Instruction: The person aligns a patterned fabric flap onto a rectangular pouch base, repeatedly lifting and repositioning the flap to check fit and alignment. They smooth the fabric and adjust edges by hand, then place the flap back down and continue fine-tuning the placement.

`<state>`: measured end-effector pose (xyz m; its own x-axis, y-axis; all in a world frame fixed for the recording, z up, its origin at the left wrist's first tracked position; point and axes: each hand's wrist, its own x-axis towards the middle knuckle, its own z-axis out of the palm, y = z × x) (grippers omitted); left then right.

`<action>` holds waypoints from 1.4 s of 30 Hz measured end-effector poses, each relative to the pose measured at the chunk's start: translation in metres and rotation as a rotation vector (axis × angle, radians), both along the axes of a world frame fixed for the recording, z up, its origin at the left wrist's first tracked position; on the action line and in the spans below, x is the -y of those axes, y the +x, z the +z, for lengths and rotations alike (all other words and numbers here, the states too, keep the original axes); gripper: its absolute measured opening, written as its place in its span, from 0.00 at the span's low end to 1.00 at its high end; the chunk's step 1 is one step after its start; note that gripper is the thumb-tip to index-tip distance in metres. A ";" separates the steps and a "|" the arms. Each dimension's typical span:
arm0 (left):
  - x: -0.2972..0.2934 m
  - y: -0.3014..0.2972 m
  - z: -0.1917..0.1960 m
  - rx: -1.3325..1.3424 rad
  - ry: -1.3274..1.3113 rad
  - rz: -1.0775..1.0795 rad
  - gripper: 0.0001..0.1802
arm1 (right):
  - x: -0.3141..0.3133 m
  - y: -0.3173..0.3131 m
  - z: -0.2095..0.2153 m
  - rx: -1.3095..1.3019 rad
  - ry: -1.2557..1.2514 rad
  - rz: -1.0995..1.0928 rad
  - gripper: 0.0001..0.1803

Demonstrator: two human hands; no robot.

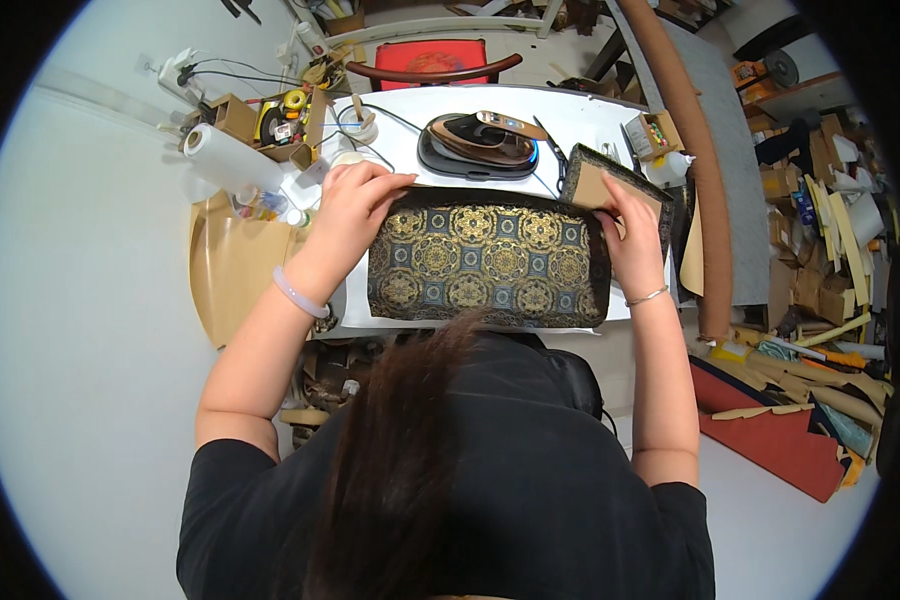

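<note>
A brocade fabric piece (485, 258) with gold medallions on a dark blue-black ground lies across the near side of the white work table, its far edge dark and raised. At its far left corner, my left hand (358, 205) is closed, fingers pinching the edge. My right hand (632, 232) grips the far right corner between thumb and fingers. Just beyond that hand is a tan board (588, 186) framed by dark patterned fabric, partly hidden by my fingers. The undersides of both grips are hidden.
A steam iron (478, 145) rests on its base beyond the fabric, its cord trailing left. Scissors (551, 150) lie beside it. A small box (653, 135) and white bottle (676, 166) stand right, near a long brown roll (692, 150). A white roll (232, 160) stands left.
</note>
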<state>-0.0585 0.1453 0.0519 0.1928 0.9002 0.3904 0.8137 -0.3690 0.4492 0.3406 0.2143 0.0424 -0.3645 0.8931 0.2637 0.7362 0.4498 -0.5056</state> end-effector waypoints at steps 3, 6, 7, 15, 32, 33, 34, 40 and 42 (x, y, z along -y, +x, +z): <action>0.006 0.003 -0.001 0.045 -0.012 0.053 0.14 | 0.002 0.007 -0.001 -0.088 0.075 -0.009 0.27; 0.008 0.001 -0.010 0.038 0.021 0.058 0.11 | 0.002 0.012 -0.004 0.017 0.204 0.035 0.15; 0.009 0.000 -0.008 0.032 0.055 0.045 0.11 | 0.002 0.010 -0.002 0.032 0.266 0.066 0.12; 0.020 0.005 -0.003 0.037 0.153 0.027 0.11 | 0.011 0.006 0.006 -0.050 0.285 0.022 0.07; 0.027 0.007 -0.011 -0.033 0.051 0.131 0.10 | 0.019 0.002 0.014 -0.052 0.301 -0.027 0.07; 0.024 0.007 -0.014 -0.067 0.003 0.144 0.10 | 0.019 0.003 0.013 -0.048 0.286 -0.027 0.07; 0.026 0.007 -0.013 -0.061 -0.026 0.136 0.10 | 0.020 0.004 0.011 -0.043 0.271 -0.027 0.07; 0.030 0.008 -0.007 -0.028 0.011 0.137 0.10 | 0.017 0.004 0.013 -0.048 0.280 -0.006 0.08; 0.038 0.008 -0.005 0.005 0.069 0.127 0.09 | 0.031 0.005 0.018 -0.099 0.311 0.002 0.10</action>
